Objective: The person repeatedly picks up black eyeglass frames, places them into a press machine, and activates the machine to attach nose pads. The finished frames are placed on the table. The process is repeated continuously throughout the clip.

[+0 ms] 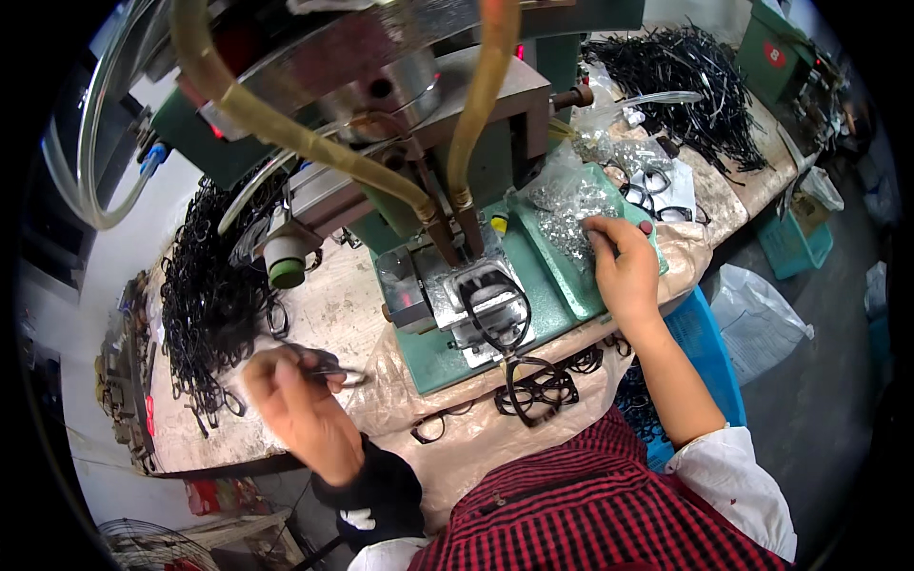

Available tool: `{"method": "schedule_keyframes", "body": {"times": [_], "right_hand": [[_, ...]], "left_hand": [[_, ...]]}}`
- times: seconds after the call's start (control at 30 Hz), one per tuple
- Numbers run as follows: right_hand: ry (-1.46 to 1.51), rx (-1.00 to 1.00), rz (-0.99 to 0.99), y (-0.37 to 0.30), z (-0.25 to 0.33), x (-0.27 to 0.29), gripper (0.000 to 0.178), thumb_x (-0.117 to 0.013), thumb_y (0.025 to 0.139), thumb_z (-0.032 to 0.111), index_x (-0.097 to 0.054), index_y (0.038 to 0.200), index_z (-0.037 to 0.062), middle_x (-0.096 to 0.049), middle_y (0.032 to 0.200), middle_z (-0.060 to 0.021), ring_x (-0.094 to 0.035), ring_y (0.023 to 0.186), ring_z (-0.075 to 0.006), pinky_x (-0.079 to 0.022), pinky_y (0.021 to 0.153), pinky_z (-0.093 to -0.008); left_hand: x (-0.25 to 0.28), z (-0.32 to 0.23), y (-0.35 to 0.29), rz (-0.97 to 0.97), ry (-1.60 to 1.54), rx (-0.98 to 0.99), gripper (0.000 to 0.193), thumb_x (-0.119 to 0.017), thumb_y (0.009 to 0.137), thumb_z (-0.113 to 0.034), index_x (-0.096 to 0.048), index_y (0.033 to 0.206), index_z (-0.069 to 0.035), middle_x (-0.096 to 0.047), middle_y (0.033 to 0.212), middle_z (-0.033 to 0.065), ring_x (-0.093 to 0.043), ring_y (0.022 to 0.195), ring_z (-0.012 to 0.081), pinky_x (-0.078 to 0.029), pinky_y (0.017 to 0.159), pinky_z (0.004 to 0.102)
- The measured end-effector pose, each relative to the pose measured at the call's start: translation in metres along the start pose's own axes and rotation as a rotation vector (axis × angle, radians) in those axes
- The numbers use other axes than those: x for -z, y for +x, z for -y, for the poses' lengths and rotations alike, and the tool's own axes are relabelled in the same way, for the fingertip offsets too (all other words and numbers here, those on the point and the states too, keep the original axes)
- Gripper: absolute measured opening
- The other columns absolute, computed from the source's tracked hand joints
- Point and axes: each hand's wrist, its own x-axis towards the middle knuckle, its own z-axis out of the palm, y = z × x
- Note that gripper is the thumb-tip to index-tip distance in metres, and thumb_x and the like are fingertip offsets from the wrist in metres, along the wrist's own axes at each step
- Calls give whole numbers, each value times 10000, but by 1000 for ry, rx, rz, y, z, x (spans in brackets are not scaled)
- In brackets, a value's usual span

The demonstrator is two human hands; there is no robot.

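Observation:
A black eyeglass frame sits at the metal fixture of a green bench machine, one rim on the fixture and the other hanging past the front edge. My right hand reaches into a green tray of small shiny metal parts. Its fingertips are pressed among the parts, and whatever they pinch is too small to name. Left of the machine, my left hand is curled round a slim dark tool with a pale metal tip. That hand is slightly blurred.
Two copper-coloured electrodes with thick hoses come down over the fixture. Piles of black frames lie at left; black temple-like strips lie at back right. Loose frames rest along the front edge. A blue bin stands beside my right arm.

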Motion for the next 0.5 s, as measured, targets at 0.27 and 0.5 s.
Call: {"method": "schedule_keyframes", "body": {"times": [0.27, 0.5], "right_hand": [[289, -249, 58, 0, 13, 1, 132, -646, 909, 28, -727, 1011, 6, -735, 924, -99, -681, 819, -169, -517, 756, -280], [578, 35, 156, 8, 108, -11, 129, -626, 855, -9, -716, 943, 18, -720, 939, -122, -689, 898, -253, -524, 853, -355]], "left_hand": [[-21, -41, -50, 727, -73, 301, 223, -633, 912, 8, -518, 1102, 22, -643, 1021, 207, -676, 881, 270, -588, 736, 373], [-35, -11, -11, 249, -43, -62, 194, -517, 1031, -133, -499, 1210, -61, -564, 1007, 87, -569, 798, 135, -514, 566, 263]]}}
